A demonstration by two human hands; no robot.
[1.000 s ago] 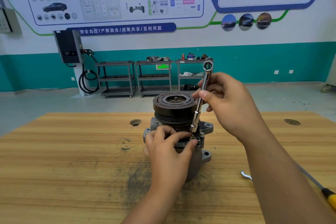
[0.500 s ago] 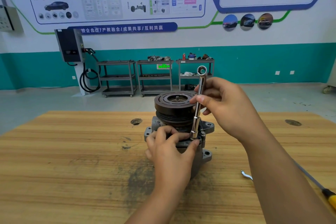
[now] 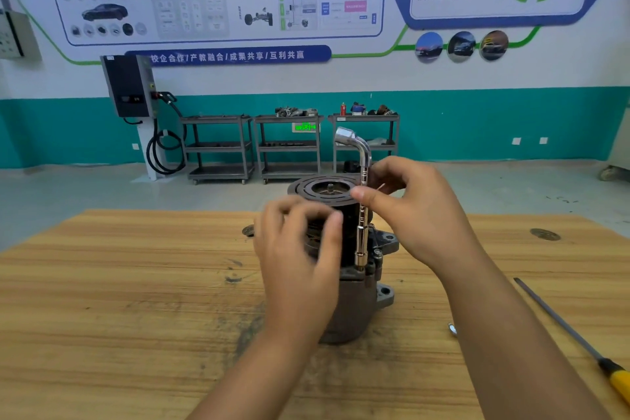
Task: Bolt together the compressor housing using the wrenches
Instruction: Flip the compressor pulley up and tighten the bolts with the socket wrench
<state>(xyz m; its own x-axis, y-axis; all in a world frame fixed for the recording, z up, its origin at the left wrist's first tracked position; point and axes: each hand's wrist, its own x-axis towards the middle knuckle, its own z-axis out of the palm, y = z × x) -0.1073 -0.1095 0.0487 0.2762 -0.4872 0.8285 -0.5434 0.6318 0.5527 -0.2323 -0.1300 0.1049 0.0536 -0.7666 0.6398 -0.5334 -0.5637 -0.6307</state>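
Note:
The grey compressor housing (image 3: 358,310) stands upright on the wooden table (image 3: 119,300), its black pulley (image 3: 317,186) on top. A chrome L-shaped socket wrench (image 3: 363,235) stands vertical at the pulley's right side. Its lower socket sits on a bolt on the housing flange, and its bent top points left. My right hand (image 3: 419,215) pinches the wrench shaft between thumb and fingers at pulley height. My left hand (image 3: 296,266) is blurred in front of the pulley and housing, fingers loosely curled, with nothing visibly held. It hides the housing's left half.
A long screwdriver (image 3: 562,327) with a yellow handle lies on the table at the right. A small metal piece (image 3: 452,329) lies near my right forearm. The tabletop has a round hole (image 3: 544,234) at the far right. Metal carts (image 3: 289,150) stand by the back wall.
The wrench has rotated, so its bent top now points left. My left hand has come off the socket end and moved up and left, in front of the pulley.

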